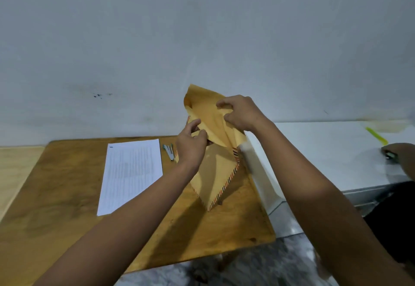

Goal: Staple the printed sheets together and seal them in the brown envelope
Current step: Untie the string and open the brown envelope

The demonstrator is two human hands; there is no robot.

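I have the brown envelope [215, 164] lifted off the desk [67, 195], standing on its lower corner, which rests on or just above the wood. My left hand [190, 146] pinches the near edge of the mouth between thumb and fingers [202, 134]. My right hand [240, 112] grips the flap and back panel higher up, fingers curled into the paper, so the mouth is being pulled apart. The paper is creased and buckled between the two grips.

The printed sheets [131, 173] lie flat on the desk to the left, well apart from the envelope, with a small dark mark at the top left corner that I take to be a staple, though it is too small to be sure. The stapler [169, 152] lies just beside their top right corner, partly behind my left wrist.

The risks I judge from here:
- Pulling the two grips apart too hard could tear the mouth or split the striped side seam, since the paper is already crumpled.
- The sheets look nearly as wide as the envelope, so they may catch on the creased mouth and bend.
- Both hands are busy, so one must let go to fetch the sheets, and the mouth may fall closed.
- My left forearm passes close over the stapler and could knock it.
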